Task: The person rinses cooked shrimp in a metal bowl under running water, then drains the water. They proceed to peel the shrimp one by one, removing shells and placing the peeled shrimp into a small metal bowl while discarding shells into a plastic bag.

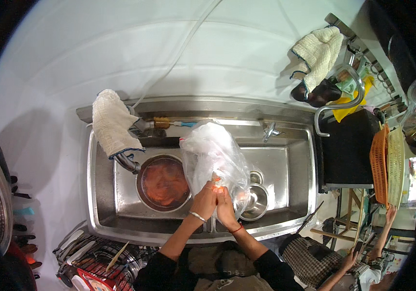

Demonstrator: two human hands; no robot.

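My left hand (205, 204) and my right hand (226, 207) meet over the divider of a steel double-basin sink (208, 238). Pinched between their fingers is a small orange-and-whitish piece (216, 179), too small to identify. Just beyond, a clear plastic bag (211, 145) stands bunched over the divider; whether my fingers also grip its edge is hard to see. To the left, a round metal bowl (140, 198) holds reddish liquid with a blurred orange mass in it. A smaller steel bowl (262, 203) sits in the right basin, partly behind the bag, beside the drain (256, 177).
A cloth (115, 123) drapes the left faucet (130, 163). A brush with a blue handle (182, 124) lies on the back ledge, left of a small tap (270, 132). Bottom left stands a dish rack (120, 262). At right, another person's hand (391, 214) touches stacked plastic baskets (395, 167).
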